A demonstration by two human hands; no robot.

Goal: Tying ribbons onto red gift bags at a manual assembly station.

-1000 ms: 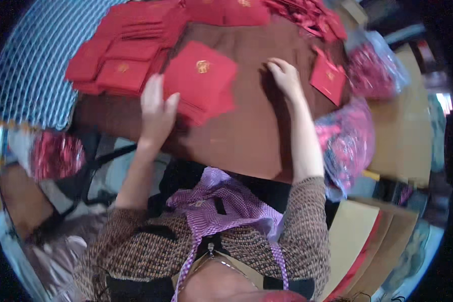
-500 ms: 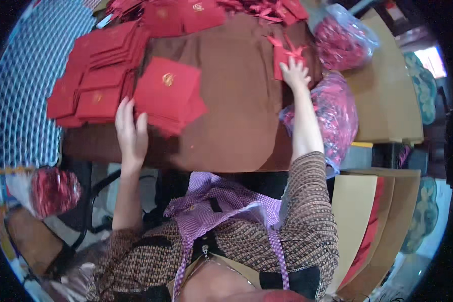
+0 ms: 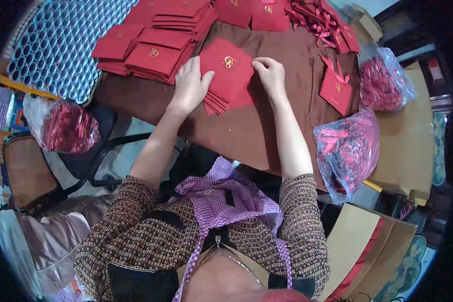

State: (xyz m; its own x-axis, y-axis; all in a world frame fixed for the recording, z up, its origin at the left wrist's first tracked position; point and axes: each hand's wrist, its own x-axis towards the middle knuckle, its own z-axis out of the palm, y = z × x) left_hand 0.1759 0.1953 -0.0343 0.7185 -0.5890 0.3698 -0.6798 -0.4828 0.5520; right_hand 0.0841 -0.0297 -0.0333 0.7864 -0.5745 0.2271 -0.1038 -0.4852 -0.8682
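Note:
A small fanned stack of red paper envelopes [image 3: 220,95] lies before me, the top one [image 3: 229,68] bearing a gold emblem. My right hand [image 3: 271,76] pinches that top envelope at its right corner, thumb against fingers. Along the stack's left edge rests my left hand [image 3: 190,86], fingers stretched and thumb apart, between it and larger piles of envelopes [image 3: 153,53]. Off to the right, one red envelope with a ribbon bow [image 3: 334,93] lies alone, tilted.
A brown cloth [image 3: 287,121] covers the table. More envelopes [image 3: 272,17] and a heap of ribboned ones [image 3: 319,25] lie at the far side. Clear bags of red ribbons [image 3: 350,156] and cardboard boxes [image 3: 402,146] stand right. Another bag [image 3: 68,126] is at left, near a chair.
My right hand has left the ribboned envelope and come left to the stack, where it now grips the top envelope's corner. My left hand has shifted to the stack's edge. The view has turned.

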